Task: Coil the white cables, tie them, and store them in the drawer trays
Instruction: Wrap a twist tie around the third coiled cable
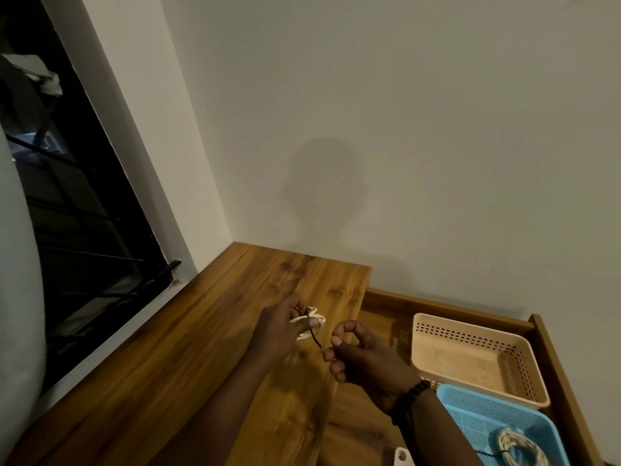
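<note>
My left hand (280, 326) holds a small coiled white cable (311, 322) above the wooden tabletop (188, 348). A dark tie (316, 339) wraps the coil and trails down to the right. My right hand (358, 353) pinches the loose end of that tie, fingers curled. In the open drawer (551, 361) at right sit a beige perforated tray (470, 356) and a blue mesh tray (484, 422). The blue tray holds another coiled white cable (519, 449) with a dark tie.
A dark window with bars (74, 203) lies to the left, beside a pale rounded object (16, 297). A plain wall rises behind the table. A small white object (403, 458) shows at the bottom edge.
</note>
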